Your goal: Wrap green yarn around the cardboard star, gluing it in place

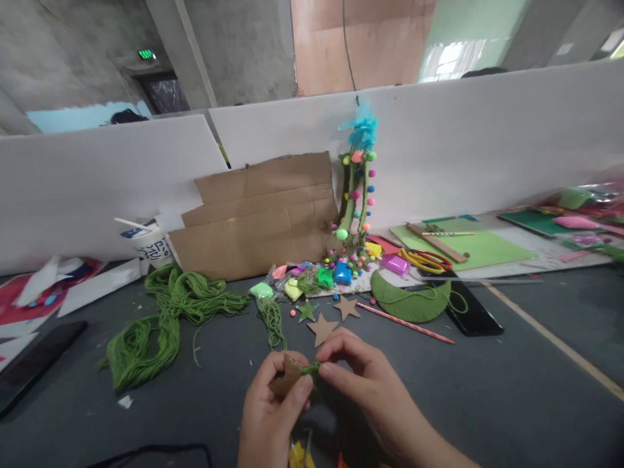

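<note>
The left hand (273,408) is clamping a brown cardboard piece (290,373) between thumb and fingers, the piece sticking out above the thumb. The right hand (361,372) is pinching green yarn (311,369) with thumb and forefinger, directly beside this piece (how it is wound, I cannot tell). Both hands are facing each other, with fingers curling inward. A cardboard star (322,330) is lying just beyond the grip.

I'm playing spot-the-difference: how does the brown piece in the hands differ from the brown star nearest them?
The brown piece is in the left hand; the brown star lies on the table. The piece has green material at one end; the star is plain brown. Both look like cardboard.
</note>
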`<state>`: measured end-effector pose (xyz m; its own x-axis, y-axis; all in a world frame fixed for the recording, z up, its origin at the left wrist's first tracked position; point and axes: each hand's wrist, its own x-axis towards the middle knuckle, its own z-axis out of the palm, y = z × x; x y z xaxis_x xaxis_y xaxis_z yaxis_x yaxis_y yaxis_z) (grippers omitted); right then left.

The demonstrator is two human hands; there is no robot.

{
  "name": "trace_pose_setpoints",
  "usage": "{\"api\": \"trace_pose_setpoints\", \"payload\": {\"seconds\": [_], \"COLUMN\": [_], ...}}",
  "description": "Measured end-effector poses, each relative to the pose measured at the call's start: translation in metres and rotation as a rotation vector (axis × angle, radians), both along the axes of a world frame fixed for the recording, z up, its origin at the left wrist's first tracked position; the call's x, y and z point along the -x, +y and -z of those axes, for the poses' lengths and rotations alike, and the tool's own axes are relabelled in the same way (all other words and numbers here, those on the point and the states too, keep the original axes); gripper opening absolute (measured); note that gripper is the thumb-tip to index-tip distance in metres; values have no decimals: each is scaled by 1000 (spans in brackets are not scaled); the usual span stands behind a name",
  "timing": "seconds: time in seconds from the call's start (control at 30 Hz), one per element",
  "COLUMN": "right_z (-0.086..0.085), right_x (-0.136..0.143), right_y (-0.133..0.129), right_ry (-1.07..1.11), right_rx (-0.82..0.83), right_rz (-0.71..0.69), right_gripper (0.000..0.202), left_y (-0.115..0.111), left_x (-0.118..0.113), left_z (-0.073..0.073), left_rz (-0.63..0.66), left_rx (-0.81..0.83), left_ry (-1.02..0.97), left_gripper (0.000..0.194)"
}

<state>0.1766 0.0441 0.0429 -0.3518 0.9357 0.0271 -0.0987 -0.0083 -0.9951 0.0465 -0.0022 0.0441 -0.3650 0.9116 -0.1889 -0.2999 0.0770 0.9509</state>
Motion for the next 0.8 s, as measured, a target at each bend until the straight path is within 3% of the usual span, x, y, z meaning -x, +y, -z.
{"api": "trace_pose_setpoints", "payload": {"seconds": [0.3,0.5,0.67,0.8], "right_z": [2,4,10,13], "right_x": [3,0,-2,-1], "right_y": [-2,3,7,6], "right_ry": [-71,92,126,172], "right_rx": [-56,96,-50,-3], "right_rz": [56,-31,-49,-90], "right_gripper": [12,16,12,12], "left_y": [-2,-1,0,0], "left_x": [-2,1,3,2], "left_z": [1,4,3,2], "left_rz": [-47,3,59,92], "left_rx": [-30,27,77,111], "left_ry": [192,-44,-222,-293], "left_gripper": [23,20,20,24]}}
